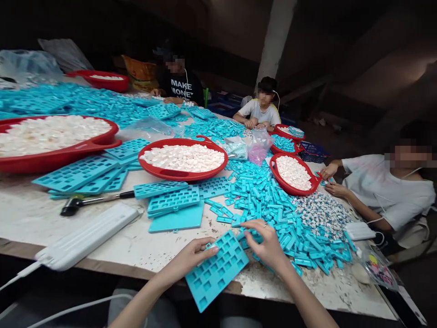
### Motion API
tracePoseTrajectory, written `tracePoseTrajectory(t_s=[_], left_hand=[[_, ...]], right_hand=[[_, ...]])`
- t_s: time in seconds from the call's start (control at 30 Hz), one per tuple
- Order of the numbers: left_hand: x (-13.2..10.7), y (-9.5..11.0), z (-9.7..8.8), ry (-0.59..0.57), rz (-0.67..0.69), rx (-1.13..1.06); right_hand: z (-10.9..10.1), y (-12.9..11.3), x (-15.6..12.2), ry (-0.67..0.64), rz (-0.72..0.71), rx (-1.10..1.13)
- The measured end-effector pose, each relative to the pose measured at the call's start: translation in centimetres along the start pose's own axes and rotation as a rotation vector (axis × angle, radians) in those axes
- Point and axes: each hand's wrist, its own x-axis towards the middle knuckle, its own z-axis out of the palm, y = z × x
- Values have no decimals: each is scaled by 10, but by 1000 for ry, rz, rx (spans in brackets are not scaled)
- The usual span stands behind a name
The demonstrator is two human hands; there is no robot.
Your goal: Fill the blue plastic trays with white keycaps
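Observation:
Both my hands are at the table's near edge, holding a turquoise plastic grid tray (216,269) tilted between them. My left hand (189,259) grips its left side. My right hand (264,243), with a ring on one finger, curves over the tray's upper right corner, and its fingertips are close to loose pieces. Just beyond lies a large heap of small turquoise plastic pieces (266,214). The tray's underside is hidden.
A white-topped table (102,232) holds stacked turquoise trays, red basins of white pieces (177,174), a dark-headed mallet (73,206) and a white corded bar (85,237). Several seated people work around it, including one at right (385,191).

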Motion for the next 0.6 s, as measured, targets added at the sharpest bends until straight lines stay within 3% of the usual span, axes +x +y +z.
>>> tracePoseTrajectory(t_s=[0.13,0.17,0.3,0.4,0.6], left_hand=[[-4,2,-1,199,-67,25],[-4,2,-1,232,-70,28],[0,0,1,254,-21,38],[4,-4,2,231,15,44],[6,-7,-4,145,13,28]], right_hand=[[-63,54,-3,226,243,-372],[-80,70,-3,231,320,-512],[-130,118,-2,262,463,-710],[-143,132,-1,243,519,-803],[-150,139,2,172,565,-877]])
